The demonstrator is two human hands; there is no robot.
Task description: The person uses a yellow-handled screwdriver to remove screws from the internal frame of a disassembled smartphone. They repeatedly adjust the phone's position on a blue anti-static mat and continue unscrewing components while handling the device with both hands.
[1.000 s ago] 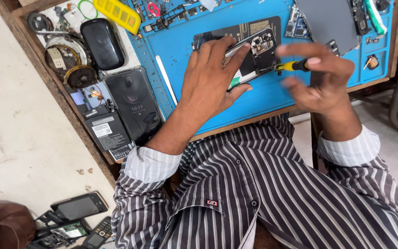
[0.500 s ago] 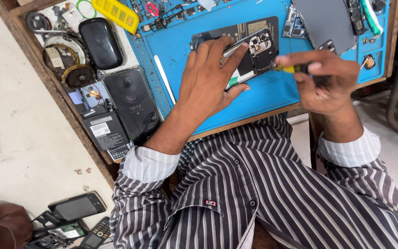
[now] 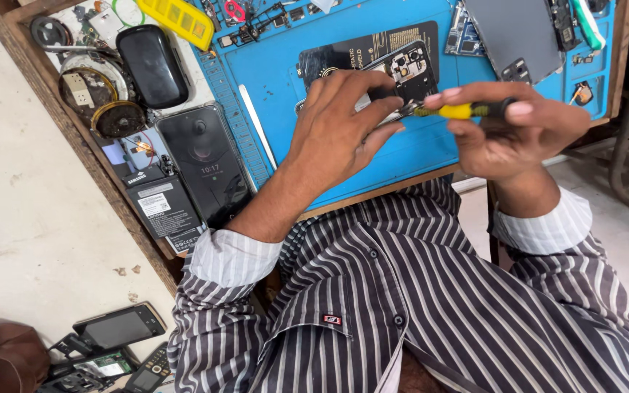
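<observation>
While your left hand (image 3: 340, 135) presses down on the opened phone (image 3: 400, 76), fingers curled over its lower edge and clamped on it, your right hand (image 3: 518, 131) pinches a small screwdriver (image 3: 460, 110) with a yellow and black handle, closed tight around it, tip pointing left at the phone's edge just beside your left fingertips. Phone lies back-off on the blue work mat (image 3: 278, 58) near the front middle of the desk (image 3: 16, 44), camera module and board showing, a dark printed sheet (image 3: 343, 51) under it. Left of your left hand on the mat: a thin white pry stick (image 3: 258, 125), lying diagonal. Right of the phone, well up the mat: a grey back panel (image 3: 511, 33), a small circuit board (image 3: 464, 36) touching its left edge. Off the mat on the left: a black phone with lit screen (image 3: 204, 156), a black battery (image 3: 163, 211) just below it, a black glossy case (image 3: 152, 65), a yellow tray (image 3: 180, 18), round coil parts (image 3: 107, 109). Your striped shirt (image 3: 416, 298) fills the lower frame, cuffs at both wrists. More old handsets (image 3: 118, 327) lie on the floor (image 3: 30, 218) at bottom left.
</observation>
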